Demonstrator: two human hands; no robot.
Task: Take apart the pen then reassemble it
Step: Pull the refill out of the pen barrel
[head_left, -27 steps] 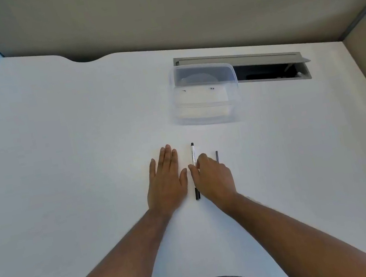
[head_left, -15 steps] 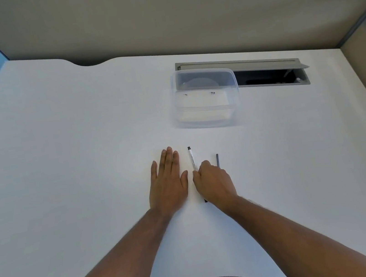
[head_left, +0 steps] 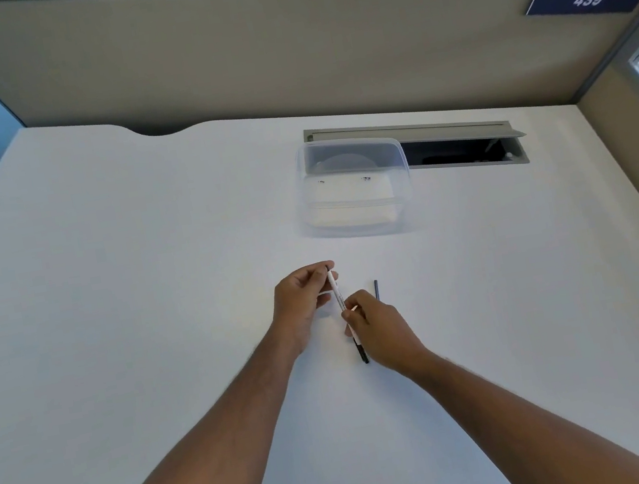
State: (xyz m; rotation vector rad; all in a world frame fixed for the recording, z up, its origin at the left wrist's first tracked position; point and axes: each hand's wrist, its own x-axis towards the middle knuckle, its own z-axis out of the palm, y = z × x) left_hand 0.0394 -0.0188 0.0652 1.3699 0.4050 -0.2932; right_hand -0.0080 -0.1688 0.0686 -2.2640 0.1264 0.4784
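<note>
A white pen [head_left: 336,293] with a black cap end is held just above the white desk [head_left: 129,293], pointing away from me. My left hand [head_left: 303,307] pinches its far white end between thumb and fingers. Fingertips of my right hand [head_left: 377,329] grip the barrel near the middle, and the black end sticks out below that hand. A thin dark rod, seemingly the pen's refill [head_left: 376,289], lies on the desk just right of my right hand.
A clear plastic container [head_left: 355,188] stands on the desk beyond the hands. Behind it is an open cable hatch [head_left: 462,148] in the desk. Beige partition walls close the back and right sides.
My left hand has risen from lying flat on the desk and taken the pen's far end. My right hand has lifted the pen off the desk. The camera has tilted up.
</note>
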